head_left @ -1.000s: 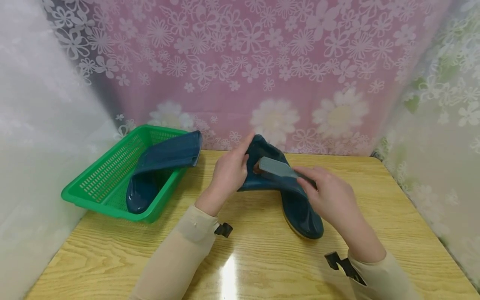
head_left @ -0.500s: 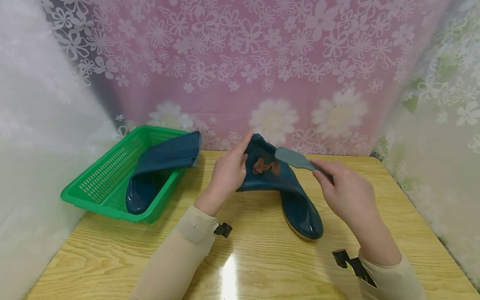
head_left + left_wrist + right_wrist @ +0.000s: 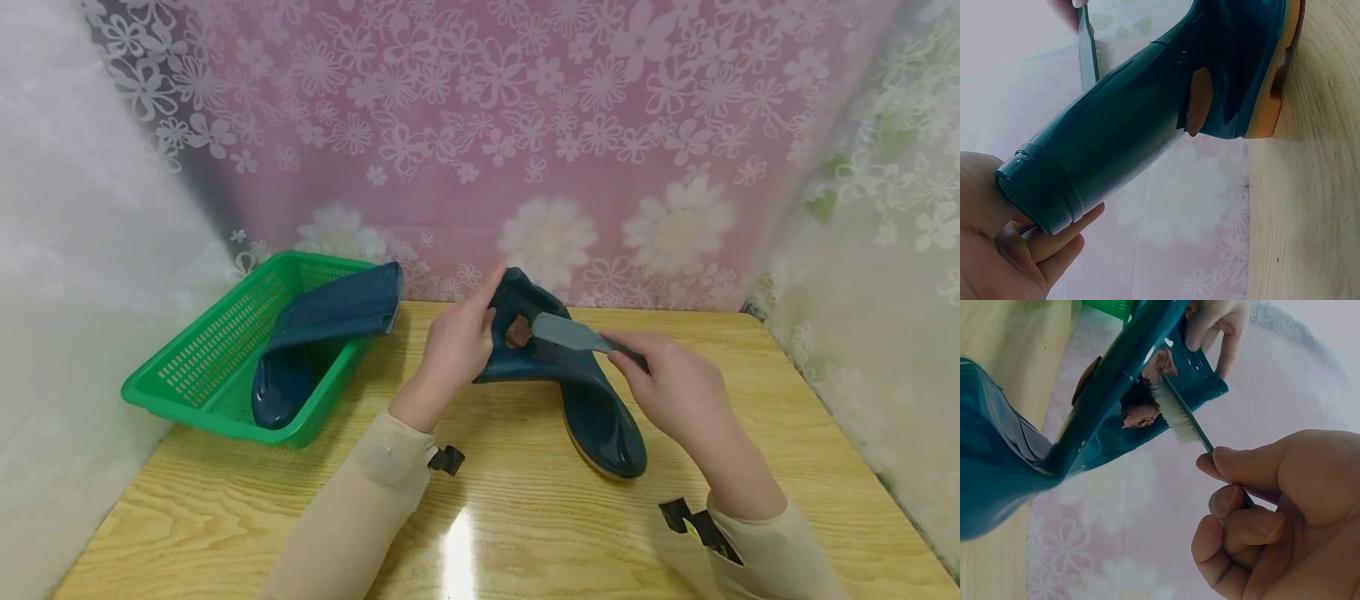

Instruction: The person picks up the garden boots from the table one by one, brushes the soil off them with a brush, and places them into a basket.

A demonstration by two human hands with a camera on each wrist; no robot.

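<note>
The cuff hold worries me: my left hand (image 3: 457, 342) grasps the blue boot (image 3: 570, 367) only by its top, its foot down on the tabletop (image 3: 517, 508) between the hands, so a hard stroke might twist it. My right hand (image 3: 678, 387) pinches the brush (image 3: 566, 333) by its handle, bristles at a brown clump (image 3: 1141, 415) that could smear or drop. Another brown patch (image 3: 1199, 103) sits near the ankle; the shaft blocks it from the right hand. Left of my left hand, a second boot (image 3: 330, 312) juts over the green basket's rim (image 3: 142, 393); an outward elbow could knock it.
</note>
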